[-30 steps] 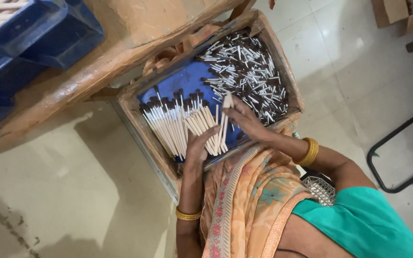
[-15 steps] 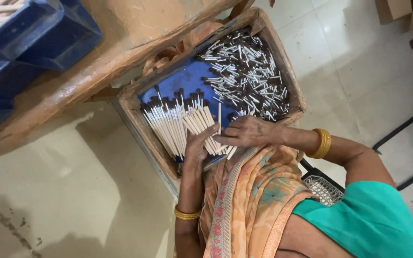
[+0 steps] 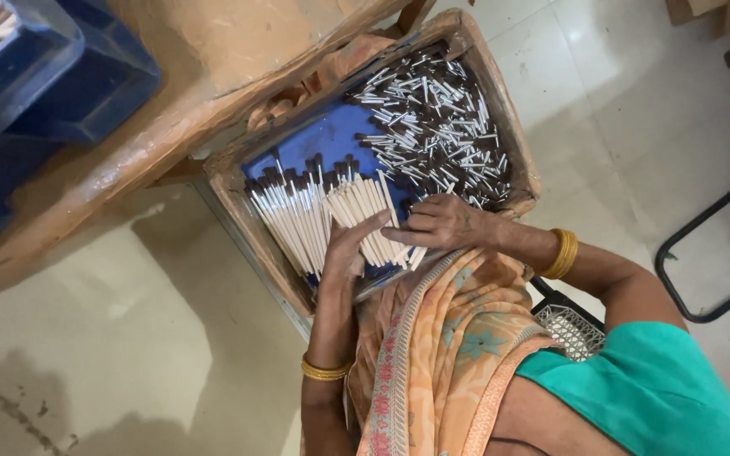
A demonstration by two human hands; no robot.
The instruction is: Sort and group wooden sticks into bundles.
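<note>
Both hands close around a bundle of white sticks [image 3: 356, 215]: left hand [image 3: 350, 250] beneath, right hand [image 3: 441, 224] beside it. Beyond the hands, loose dark-tipped sticks [image 3: 441, 127] fill the wooden tray [image 3: 517, 143].

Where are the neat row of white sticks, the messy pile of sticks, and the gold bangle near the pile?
neat row of white sticks [image 3: 293, 221], head view, middle of the white shafts.
messy pile of sticks [image 3: 441, 118], head view, centre of the heap.
gold bangle [image 3: 563, 253], head view, the band on the right wrist.
</note>
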